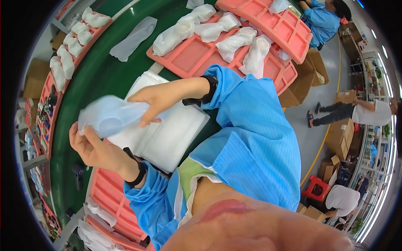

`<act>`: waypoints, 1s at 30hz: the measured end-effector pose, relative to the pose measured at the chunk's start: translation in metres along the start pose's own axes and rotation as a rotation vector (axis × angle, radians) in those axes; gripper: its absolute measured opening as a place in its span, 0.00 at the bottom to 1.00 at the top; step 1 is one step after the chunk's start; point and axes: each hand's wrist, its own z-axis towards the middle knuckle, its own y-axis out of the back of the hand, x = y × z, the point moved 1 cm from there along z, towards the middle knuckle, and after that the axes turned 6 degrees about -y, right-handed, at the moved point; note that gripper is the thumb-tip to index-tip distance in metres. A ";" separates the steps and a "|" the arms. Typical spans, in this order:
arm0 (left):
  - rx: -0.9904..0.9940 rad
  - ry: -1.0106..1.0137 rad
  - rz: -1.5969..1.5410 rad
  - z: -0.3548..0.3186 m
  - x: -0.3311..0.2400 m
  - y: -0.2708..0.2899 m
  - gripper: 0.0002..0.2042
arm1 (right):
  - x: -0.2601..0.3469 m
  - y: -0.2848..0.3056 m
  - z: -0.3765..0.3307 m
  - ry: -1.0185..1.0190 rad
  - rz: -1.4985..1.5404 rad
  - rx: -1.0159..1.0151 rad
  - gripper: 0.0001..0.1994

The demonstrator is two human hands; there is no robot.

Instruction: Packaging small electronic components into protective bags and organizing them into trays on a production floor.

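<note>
A thin, whitish translucent pouch [104,115] is stretched between my hands, slightly blurred, with a round shape showing through it. My left hand [98,151] pinches its near left edge between thumb and fingers. On its right end my right hand [161,99] has closed, thumb on the near side. Below both hands lies a stack of flat white foam pouches [169,136] on the green table [98,75]. One loose pouch [134,39] rests farther off on the same surface.
Pink divided trays [184,58] at the far side hold several white-wrapped items [255,54]. Another pink tray [111,188] sits at the near left. More wrapped items line a tray [69,69] at the left. Cardboard boxes [299,79] and other people are to the right.
</note>
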 end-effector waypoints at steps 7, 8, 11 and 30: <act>-0.060 0.049 -0.046 0.011 -0.017 0.003 0.09 | 0.024 0.054 -0.014 0.070 0.297 -0.584 0.12; -0.057 0.062 -0.039 0.011 -0.021 0.001 0.09 | 0.026 0.080 -0.019 0.168 0.231 -0.768 0.11; -0.057 0.078 -0.014 0.013 -0.019 0.012 0.10 | 0.022 0.183 -0.033 0.209 0.241 -1.124 0.16; 0.000 0.200 -0.362 0.026 0.022 0.013 0.06 | -0.060 0.476 -0.194 -0.765 -1.929 -1.281 0.13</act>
